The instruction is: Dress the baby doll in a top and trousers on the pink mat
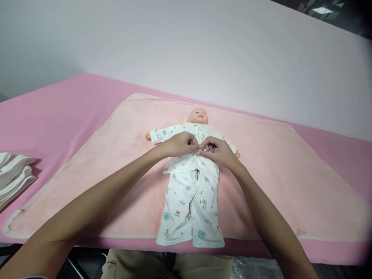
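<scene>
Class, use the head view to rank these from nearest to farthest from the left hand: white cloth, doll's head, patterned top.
1. Patterned top: directly under the left hand.
2. Doll's head: just beyond the hand.
3. White cloth: at the picture's left edge.

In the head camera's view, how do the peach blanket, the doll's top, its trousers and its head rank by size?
Largest to smallest:
1. Peach blanket
2. Doll's top and trousers: too close to rank, the top being partly hidden
3. Doll's head
</scene>
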Motion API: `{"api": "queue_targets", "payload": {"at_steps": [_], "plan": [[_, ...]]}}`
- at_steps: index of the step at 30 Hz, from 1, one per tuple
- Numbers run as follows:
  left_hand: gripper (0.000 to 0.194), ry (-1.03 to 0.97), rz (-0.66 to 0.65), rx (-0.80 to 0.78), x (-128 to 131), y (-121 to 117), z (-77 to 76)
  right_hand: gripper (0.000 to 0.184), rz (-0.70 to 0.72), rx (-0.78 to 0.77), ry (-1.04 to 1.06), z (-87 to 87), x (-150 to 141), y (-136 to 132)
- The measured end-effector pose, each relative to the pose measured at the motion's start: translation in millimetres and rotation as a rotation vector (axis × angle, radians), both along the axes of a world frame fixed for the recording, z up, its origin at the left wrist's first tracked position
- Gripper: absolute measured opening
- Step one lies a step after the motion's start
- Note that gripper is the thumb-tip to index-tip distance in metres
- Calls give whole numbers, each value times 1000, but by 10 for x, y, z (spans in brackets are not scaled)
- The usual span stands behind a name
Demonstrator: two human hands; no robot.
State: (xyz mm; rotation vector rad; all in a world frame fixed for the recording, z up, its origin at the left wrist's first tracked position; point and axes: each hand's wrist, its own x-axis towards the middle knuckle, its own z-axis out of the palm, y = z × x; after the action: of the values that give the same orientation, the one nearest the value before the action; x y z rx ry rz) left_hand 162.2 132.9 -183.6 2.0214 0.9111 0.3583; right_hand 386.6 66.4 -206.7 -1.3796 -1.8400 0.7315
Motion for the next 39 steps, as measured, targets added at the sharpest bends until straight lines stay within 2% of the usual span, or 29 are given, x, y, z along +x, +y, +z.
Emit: {"api": "queue_targets", "payload": {"at_steps": [7,13,18,25,31,33,36,39], "plan": [[32,-62,-66,-47,-45,59,14,34,103,-46,-32,68,17,-27],[38,-38,-147,-59,-99,96,87,28,103,-72,-39,84,-25,-55],[28,17,-100,-43,-127,104,131,30,123,-97,-6,90,-30,-71],[26,86,-30,89,-101,68,64,32,125,-120,-2,100,-1,-47],[27,74,-17,129,-96,24,63,31,-27,-18,-294,323,-163,-317],[30,57,15,128,-102,27,69,30,-16,30,-438,363,-269,-452],[31,30,104,139,-92,61,68,26,65,114,-696,325,-422,-569],[31,28,202,152,-45,128,79,16,60,165,-876,253,-530,-562]]}}
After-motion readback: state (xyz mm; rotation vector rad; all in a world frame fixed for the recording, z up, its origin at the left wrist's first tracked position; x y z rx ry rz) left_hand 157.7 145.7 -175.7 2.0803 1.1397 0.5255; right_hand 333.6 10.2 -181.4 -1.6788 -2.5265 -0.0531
